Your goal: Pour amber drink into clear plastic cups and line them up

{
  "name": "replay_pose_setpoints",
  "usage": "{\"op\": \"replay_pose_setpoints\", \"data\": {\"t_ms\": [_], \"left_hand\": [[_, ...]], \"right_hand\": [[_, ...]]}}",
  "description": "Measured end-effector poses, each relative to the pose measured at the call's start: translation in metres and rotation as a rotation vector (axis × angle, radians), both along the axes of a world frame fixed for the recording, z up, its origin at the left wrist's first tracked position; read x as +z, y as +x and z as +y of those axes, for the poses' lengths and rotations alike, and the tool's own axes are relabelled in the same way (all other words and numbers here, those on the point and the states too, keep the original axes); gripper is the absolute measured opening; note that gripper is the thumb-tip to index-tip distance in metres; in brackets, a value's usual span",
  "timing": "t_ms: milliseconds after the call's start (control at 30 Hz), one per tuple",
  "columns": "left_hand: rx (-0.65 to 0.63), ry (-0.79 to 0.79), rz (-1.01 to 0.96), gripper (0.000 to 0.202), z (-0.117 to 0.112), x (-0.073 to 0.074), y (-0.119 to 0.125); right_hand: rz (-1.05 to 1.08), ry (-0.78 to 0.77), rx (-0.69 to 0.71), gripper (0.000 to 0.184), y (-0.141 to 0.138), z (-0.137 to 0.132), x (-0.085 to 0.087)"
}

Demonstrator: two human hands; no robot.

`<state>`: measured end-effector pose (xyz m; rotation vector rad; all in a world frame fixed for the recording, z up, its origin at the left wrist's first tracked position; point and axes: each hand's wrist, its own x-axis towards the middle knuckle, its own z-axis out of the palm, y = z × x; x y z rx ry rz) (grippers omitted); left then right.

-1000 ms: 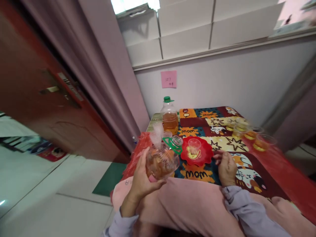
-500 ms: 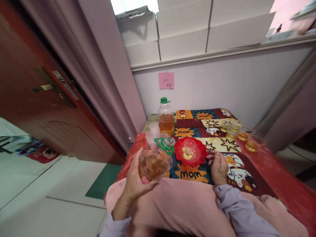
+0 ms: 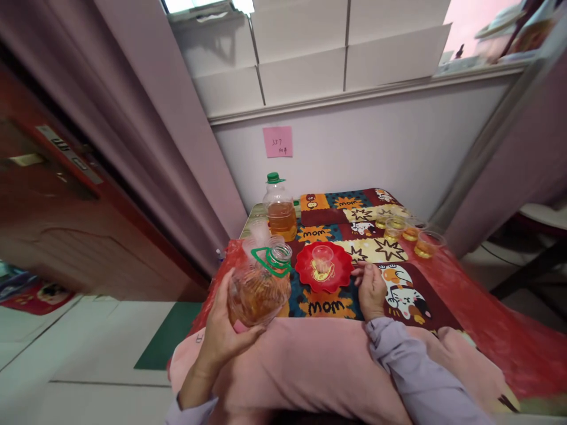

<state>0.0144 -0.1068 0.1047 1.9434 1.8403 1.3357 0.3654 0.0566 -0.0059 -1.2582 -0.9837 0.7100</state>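
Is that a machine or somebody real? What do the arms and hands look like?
They are a person's. The left hand and right hand are bare, with no glove, cable or marking that I can make out. The right sleeve is pale lavender-grey, loose and creased, bunched near the wrist. Of the matching left sleeve, only the end shows.

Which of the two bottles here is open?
The held bottle, in the left hand: it has no cap on, while the upright bottle behind wears a green cap.
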Motion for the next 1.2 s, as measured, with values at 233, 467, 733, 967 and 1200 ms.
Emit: {"op": "replay_pose_setpoints", "data": {"t_ms": [233, 467, 733, 967, 1200], "left_hand": [[0.025, 0.016, 0.026, 0.126, 0.004, -0.002, -0.002], [0.047, 0.003, 0.001, 0.128, 0.003, -0.008, -0.006], [0.061, 0.026, 0.051, 0.127, 0.003, -0.007, -0.007], [0.018, -0.031, 0.018, 0.135, 0.003, -0.005, -0.003], [0.004, -0.029, 0.148, 0.142, 0.002, 0.001, 0.011]], "right_hand": [[-0.041, -0.006, -0.09, 0.066, 0.001, 0.004, -0.004], [-0.054, 0.013, -0.174, 0.06, 0.001, 0.01, -0.012], [-0.077, 0.044, -0.215, 0.057, 0.001, 0.014, -0.018], [-0.32, 0.337, -0.049, 0.068, -0.005, -0.01, 0.0], [0.003, 0.273, 0.683, 0.096, -0.063, -0.06, 0.072]]}}
